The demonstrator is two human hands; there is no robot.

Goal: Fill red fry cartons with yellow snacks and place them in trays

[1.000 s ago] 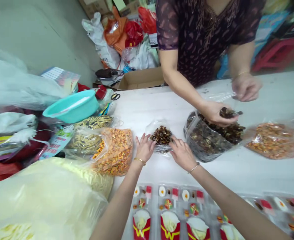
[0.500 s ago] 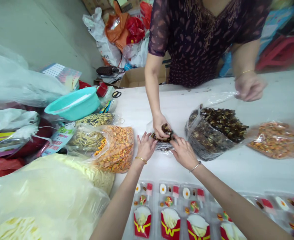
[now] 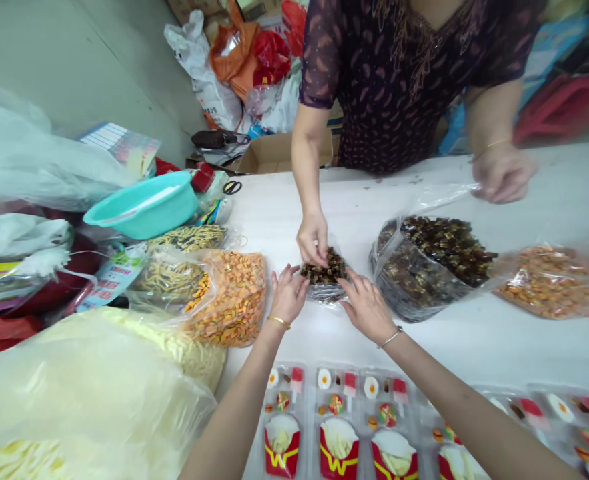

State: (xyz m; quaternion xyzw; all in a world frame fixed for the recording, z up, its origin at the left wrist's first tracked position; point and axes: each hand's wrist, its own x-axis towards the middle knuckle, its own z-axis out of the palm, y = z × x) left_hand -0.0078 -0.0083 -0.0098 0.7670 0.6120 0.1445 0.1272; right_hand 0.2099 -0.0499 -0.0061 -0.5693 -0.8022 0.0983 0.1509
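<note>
A small clear plastic bag (image 3: 325,293) holding small dark brown pieces (image 3: 319,275) lies on the white table between my hands. My left hand (image 3: 288,297) is at its left side with fingers spread, the fingertips at the bag's edge. On the other side, my right hand (image 3: 367,303) has its fingers stretched out and touching the bag's right edge. Neither hand is visibly closed around anything. From across the table, a co-worker's hand (image 3: 313,240) reaches over the bag, its fingertips just above the brown pieces. A large bag of similar dark pieces (image 3: 444,253) stands to the right.
Bags of orange pieces lie at left (image 3: 234,300) and right (image 3: 549,280). A turquoise basin (image 3: 147,207) sits back left, with a big bag of pale yellow pieces (image 3: 139,380) in front. Clear trays (image 3: 308,400) of toy foods line the near edge. The co-worker's other hand (image 3: 504,175) holds plastic film.
The co-worker's hand over the small bag has let go of a dark clump and lifted slightly up and left. The dark pieces now show more fully. My hands have barely moved.
</note>
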